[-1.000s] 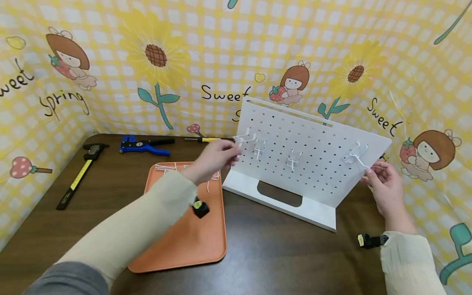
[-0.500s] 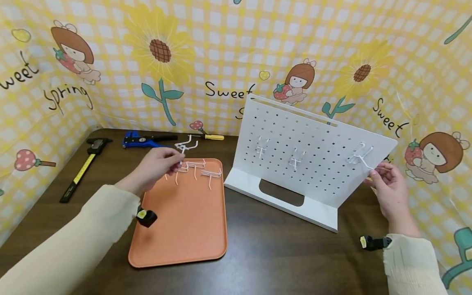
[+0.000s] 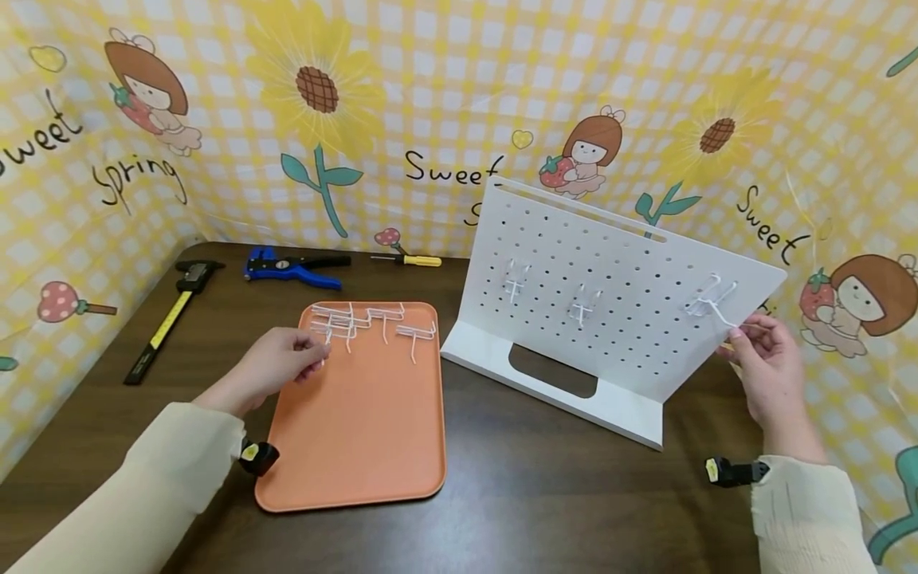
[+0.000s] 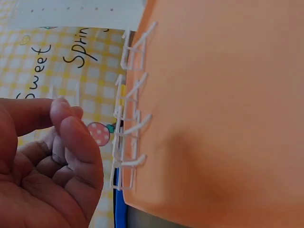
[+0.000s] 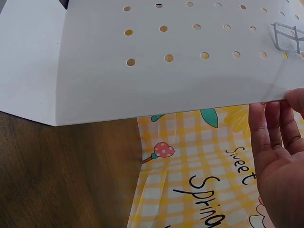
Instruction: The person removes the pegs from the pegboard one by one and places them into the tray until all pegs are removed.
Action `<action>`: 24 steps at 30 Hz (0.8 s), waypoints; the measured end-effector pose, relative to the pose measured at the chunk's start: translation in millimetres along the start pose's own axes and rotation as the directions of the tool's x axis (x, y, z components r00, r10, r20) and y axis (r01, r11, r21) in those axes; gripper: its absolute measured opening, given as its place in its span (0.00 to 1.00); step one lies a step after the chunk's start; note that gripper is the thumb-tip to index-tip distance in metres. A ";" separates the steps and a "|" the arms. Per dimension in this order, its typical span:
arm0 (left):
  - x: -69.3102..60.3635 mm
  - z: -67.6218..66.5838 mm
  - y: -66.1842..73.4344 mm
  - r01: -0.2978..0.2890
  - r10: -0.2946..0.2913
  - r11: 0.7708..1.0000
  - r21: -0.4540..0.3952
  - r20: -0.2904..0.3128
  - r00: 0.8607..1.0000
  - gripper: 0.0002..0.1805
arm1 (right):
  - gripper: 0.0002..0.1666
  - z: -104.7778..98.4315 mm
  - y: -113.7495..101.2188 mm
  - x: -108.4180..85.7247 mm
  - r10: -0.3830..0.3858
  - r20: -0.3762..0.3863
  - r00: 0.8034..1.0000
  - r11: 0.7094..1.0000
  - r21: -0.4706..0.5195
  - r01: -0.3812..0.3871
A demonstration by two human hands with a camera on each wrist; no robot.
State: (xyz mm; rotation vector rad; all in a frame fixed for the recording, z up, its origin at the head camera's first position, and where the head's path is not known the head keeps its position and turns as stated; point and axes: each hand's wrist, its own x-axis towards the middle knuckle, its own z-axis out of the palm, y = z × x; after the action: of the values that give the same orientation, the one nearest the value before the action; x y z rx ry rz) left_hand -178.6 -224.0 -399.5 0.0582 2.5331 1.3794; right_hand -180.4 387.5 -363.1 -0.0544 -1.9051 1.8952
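And there stands the white, perforated pegboard point(image 3: 620, 307), leaning back over its slotted base point(image 3: 627, 410), three white wire hooks point(image 3: 720, 313) spread across its face, more loose wire hooks point(image 3: 413, 347) bunched to its left

The left hand point(image 3: 276, 363) and right hand point(image 3: 774, 375) are bare. The left sleeve point(image 3: 143, 486) is cream; the right sleeve point(image 3: 806, 510) matches, with fine lengthwise creases. At their inner edges sit small black devices, the left device point(image 3: 264, 459) blocky, the right device point(image 3: 733, 472) longer, each bearing a pale yellow patch point(image 3: 712, 469).
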 end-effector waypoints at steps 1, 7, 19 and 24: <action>-0.2 0.9 -1.8 0.006 -0.006 1.000 0.020 0.004 1.000 0.16 | 0.15 -0.2 -0.1 -0.2 0.003 -0.001 1.000 1.000 -0.005 -0.003; -2.1 4.6 -6.4 0.021 -0.024 0.995 0.100 0.031 0.999 0.16 | 0.15 -0.9 -0.7 0.1 0.006 -0.014 1.000 1.000 -0.015 -0.006; 2.1 7.6 -14.9 0.066 -0.071 0.991 0.119 0.035 0.997 0.17 | 0.16 0.7 0.3 1.9 0.017 -0.021 1.000 1.000 -0.014 -0.017; 4.0 9.8 -17.7 0.076 -0.082 0.991 0.111 0.052 0.995 0.17 | 0.16 1.2 0.3 2.3 0.025 -0.036 0.999 1.000 -0.017 -0.025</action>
State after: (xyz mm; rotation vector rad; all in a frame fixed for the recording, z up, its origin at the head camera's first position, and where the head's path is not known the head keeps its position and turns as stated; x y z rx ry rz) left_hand -178.5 -225.1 -420.2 0.0161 2.5329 1.1933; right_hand -182.9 387.1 -362.6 -0.1174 -1.9057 1.8811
